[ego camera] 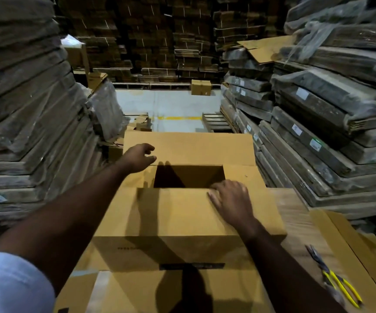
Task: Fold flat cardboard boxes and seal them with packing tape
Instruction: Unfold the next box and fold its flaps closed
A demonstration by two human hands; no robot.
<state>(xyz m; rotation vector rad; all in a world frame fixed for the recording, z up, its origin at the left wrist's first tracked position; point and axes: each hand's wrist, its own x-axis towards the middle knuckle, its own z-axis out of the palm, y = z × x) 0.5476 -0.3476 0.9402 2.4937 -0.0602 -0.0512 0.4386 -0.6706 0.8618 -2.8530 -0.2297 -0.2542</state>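
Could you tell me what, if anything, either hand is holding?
Nothing is gripped: the right hand presses the near flap down; the left hand reaches toward the far flap.

One wide-angle view from a camera worn on the person's head, looking forward and down along both bare arms. The cardboard box (189, 213) sits close, just under and beyond the fingers (214, 196). Past the fingertips the view reaches a floor aisle (171, 107) between bent-looking stacks of flat cardboard (331, 123).

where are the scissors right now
In the head view, the scissors lie at the lower right on flat cardboard, to the right of the box and the right forearm.
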